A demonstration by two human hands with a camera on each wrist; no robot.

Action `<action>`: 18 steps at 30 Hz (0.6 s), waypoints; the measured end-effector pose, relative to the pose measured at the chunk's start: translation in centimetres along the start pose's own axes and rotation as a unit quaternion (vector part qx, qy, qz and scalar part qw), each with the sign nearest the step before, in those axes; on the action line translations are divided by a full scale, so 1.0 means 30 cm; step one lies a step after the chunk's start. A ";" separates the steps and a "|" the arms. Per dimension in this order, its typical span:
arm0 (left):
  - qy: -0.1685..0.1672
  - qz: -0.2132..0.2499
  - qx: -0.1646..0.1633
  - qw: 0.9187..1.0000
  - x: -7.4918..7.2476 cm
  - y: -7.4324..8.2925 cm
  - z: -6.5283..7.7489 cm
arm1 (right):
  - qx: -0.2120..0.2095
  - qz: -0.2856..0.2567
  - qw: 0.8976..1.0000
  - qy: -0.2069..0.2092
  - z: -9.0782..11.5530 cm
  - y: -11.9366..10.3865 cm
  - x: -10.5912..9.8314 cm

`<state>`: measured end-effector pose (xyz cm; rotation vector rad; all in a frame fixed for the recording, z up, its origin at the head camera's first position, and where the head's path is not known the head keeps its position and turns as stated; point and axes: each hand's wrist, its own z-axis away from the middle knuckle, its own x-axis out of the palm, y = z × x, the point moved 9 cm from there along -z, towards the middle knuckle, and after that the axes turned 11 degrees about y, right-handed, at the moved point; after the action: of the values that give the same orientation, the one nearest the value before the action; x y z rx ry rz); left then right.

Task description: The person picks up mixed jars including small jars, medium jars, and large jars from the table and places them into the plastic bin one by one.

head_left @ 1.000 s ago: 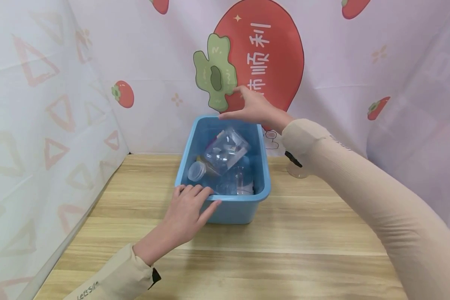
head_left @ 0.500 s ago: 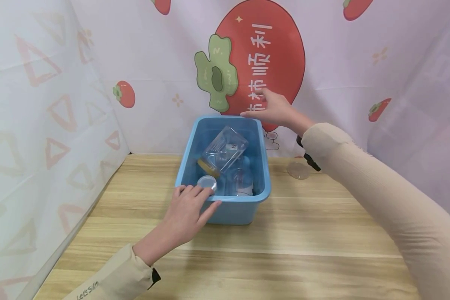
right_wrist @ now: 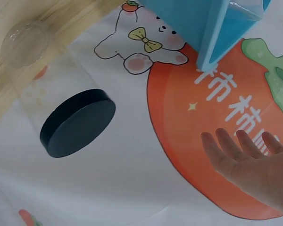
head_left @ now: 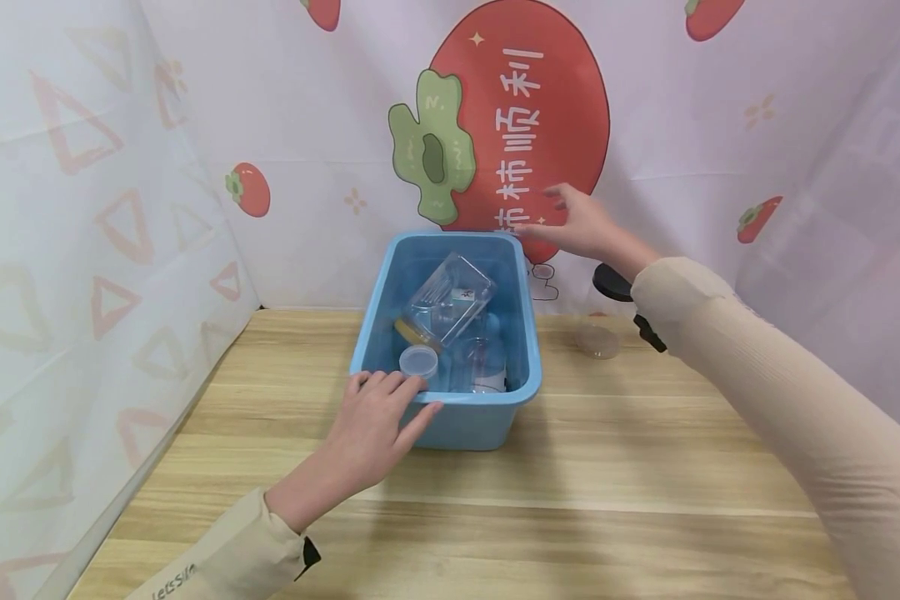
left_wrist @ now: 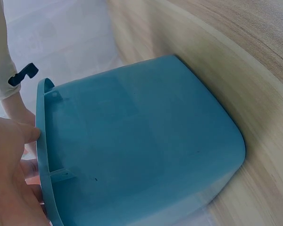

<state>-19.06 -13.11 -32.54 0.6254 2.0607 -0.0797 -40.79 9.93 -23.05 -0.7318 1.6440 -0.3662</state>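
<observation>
My left hand (head_left: 366, 429) grips the near rim of a blue plastic bin (head_left: 465, 425), fingers over the edge and thumb outside, as the left wrist view shows. Inside the bin a clear square jar (head_left: 461, 279) lies tilted, its gold lid (head_left: 416, 335) toward the near left. Close by my left fingertips is a small clear container with a round pale lid (head_left: 418, 361). A clear bottle with a white label (head_left: 489, 379) lies at the near right. My right hand (head_left: 587, 225) is in the air beyond the bin's back right corner, fingers spread, holding nothing.
To the right of the bin, partly behind my right wrist, a clear jar with a black lid (right_wrist: 78, 123) stands upright on the wooden table (head_left: 630, 500). Printed cloth walls (head_left: 307, 108) rise behind and along both sides.
My right hand has moved right, away from above the bin. The square jar has turned over and settled in it; the small round-lidded container has shifted right. My left hand has stayed put.
</observation>
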 end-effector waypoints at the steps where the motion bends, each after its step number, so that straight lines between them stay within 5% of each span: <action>1: 0.000 0.001 0.000 1.000 0.000 0.000 0.000 | 0.001 -0.002 1.000 0.000 0.003 0.006 -0.003; 18: 0.006 0.002 -0.002 1.000 0.001 -0.003 0.004 | 0.031 -0.003 0.999 0.024 0.018 0.157 -0.030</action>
<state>-19.03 -13.23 -32.63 0.6286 2.0699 -0.0711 -41.44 14.12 -25.34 -0.6867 1.6677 -0.4394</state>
